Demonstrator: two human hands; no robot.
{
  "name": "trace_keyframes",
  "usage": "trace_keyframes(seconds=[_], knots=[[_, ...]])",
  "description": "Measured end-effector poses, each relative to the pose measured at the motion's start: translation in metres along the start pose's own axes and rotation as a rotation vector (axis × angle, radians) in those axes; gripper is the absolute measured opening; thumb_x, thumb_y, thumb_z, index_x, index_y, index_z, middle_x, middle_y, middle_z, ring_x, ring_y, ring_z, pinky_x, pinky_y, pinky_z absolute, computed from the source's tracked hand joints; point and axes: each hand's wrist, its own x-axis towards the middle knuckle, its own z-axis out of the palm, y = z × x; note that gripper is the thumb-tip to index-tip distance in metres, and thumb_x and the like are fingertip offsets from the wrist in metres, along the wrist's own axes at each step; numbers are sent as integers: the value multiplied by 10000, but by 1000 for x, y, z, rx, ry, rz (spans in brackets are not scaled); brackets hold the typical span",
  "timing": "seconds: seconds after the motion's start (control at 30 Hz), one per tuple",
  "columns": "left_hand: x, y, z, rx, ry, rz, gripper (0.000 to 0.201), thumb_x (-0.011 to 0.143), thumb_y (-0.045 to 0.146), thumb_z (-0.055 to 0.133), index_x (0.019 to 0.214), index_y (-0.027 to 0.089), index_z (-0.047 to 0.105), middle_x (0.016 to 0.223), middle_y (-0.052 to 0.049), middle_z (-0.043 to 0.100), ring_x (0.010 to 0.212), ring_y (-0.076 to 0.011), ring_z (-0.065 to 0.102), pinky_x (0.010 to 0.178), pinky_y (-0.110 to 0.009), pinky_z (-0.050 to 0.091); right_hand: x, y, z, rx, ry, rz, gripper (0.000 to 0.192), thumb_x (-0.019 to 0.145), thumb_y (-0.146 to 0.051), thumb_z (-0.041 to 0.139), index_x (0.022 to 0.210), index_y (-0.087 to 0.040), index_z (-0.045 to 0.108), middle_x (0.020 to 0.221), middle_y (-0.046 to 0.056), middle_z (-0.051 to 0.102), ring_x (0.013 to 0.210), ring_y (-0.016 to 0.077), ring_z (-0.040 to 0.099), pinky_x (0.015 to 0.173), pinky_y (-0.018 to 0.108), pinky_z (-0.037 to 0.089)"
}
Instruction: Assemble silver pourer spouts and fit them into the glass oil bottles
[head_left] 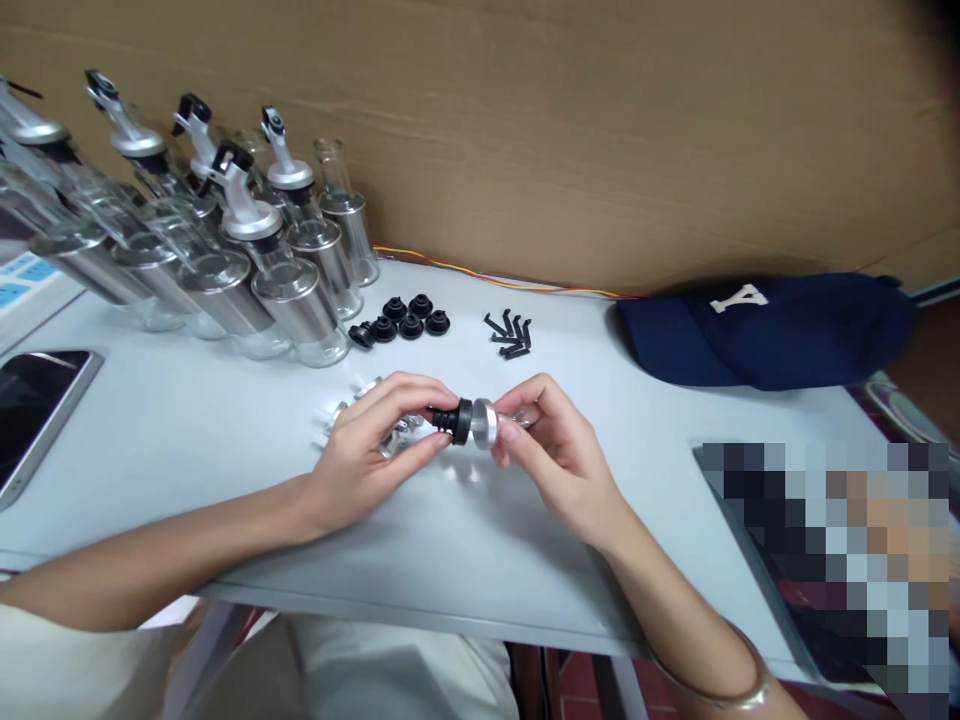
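Observation:
My left hand point(367, 445) pinches a black ribbed stopper point(463, 422) between thumb and fingers. Facing it, a silver pourer spout point(484, 425) is held by its narrow end in the fingers of my right hand point(562, 455). The stopper's wide end and the spout's round base are lined up close together; a narrow gap seems to show between them. More silver spouts point(405, 438) lie on the table behind and under my left hand, partly hidden by it. Past my hands sit several loose black stoppers point(412, 326) and a small pile of black levers point(514, 338).
Glass bottles with metal sleeves point(292, 300) crowd the back left, several topped with pourers. A phone point(45, 415) lies at the left edge. A navy cap point(765, 335) sits back right, with a dark pixelated object point(750, 540) before it. Thin wires point(480, 275) run along the cardboard wall.

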Motion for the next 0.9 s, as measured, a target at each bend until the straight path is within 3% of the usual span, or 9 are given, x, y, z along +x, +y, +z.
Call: trace_keyframes(seconds=[0.37, 0.53, 0.9], knots=[[0, -4, 0, -41, 10, 30, 273, 837, 77, 619, 1080, 197, 588, 1021, -65, 616, 967, -152, 598, 863, -284, 499, 2, -2, -2, -107, -19, 48, 90, 882, -301, 540, 882, -212, 525, 712, -22, 595, 555, 81, 480, 464, 196, 342], [-1, -3, 1, -6, 1, 25, 254, 839, 105, 633, 1074, 194, 593, 1018, -67, 628, 965, -153, 601, 864, -281, 501, 1, 0, -1, -128, -16, 43, 102, 891, -315, 535, 880, -214, 531, 643, -36, 548, 530, 87, 452, 452, 206, 316], [6, 2, -2, 66, 12, 102, 122, 866, 175, 623, 984, 173, 654, 899, -65, 682, 825, -143, 652, 732, -257, 556, 0, 2, -5, 1, -100, 23, 139, 906, -329, 551, 847, -211, 508, 607, -40, 588, 550, 102, 534, 547, 231, 407]])
